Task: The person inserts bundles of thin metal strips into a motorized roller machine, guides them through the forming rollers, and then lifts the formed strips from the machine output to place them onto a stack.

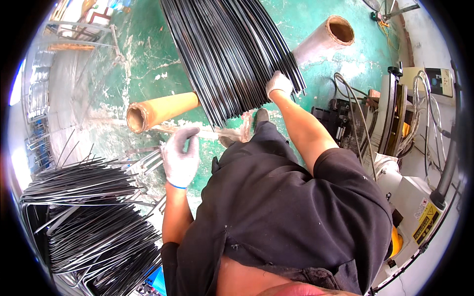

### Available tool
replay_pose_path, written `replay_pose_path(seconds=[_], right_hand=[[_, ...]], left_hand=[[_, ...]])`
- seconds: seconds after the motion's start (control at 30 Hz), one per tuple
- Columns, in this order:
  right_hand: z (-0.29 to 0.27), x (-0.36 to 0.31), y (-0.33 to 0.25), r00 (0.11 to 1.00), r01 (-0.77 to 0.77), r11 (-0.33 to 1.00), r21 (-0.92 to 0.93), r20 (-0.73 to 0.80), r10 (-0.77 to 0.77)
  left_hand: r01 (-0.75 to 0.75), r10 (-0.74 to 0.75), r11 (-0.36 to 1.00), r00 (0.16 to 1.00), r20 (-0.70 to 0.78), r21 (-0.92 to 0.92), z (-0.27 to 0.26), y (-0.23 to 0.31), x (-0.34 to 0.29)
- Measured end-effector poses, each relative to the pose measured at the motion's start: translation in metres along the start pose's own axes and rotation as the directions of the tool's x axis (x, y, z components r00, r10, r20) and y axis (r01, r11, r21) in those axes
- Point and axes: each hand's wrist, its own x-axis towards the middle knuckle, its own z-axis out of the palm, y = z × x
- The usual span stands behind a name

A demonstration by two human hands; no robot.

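A wide layer of long black rods (229,54), apparently metal, lies side by side ahead of me, its near ends pointing toward me. My right hand (279,84), in a white glove, is closed at the near right ends of the rods; its fingertips are partly hidden. My left hand (181,157), in a white and grey glove with a blue cuff edge, hangs left of the rod ends. Its fingers curve with the thumb apart, and nothing shows between them. An orange-yellow tube (165,109) and a pale, thick tube (323,39) lie beside the rods, one on each side.
Stacked bent black rods (94,232) fill the lower left, with loose ends sticking out. To the right stands a machine (395,113) with hanging cables (356,108) and a control box (434,81). The green floor (143,54) is worn and patchy.
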Motion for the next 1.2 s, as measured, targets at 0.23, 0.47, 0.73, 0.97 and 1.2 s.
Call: replay_pose_path(seconds=[0.23,0.47,0.73,0.97,1.2], right_hand=[[-0.042,0.034,0.036,0.950,0.019,0.964,0.264,0.294,-0.100],[-0.087,0.009,0.030,0.887,-0.132,0.822,0.555,0.435,-0.152],[-0.098,-0.058,0.011,0.923,-0.041,0.794,0.606,0.327,-0.202],[-0.048,-0.193,0.048,0.997,0.048,0.971,0.233,0.049,-0.061],[-0.013,-0.466,0.154,0.976,-0.202,0.977,0.072,-0.064,0.207]], left_hand=[[-0.056,0.056,0.998,0.998,0.000,0.022,0.019,0.002,0.015],[0.005,0.013,0.986,0.994,0.108,-0.164,0.041,-0.029,0.012],[0.144,0.016,0.872,0.947,0.321,-0.468,0.059,-0.073,0.054],[0.592,-0.155,0.590,0.750,0.642,-0.549,0.117,-0.112,0.105],[0.847,0.010,0.009,0.532,0.847,-0.532,0.213,-0.086,0.170]])
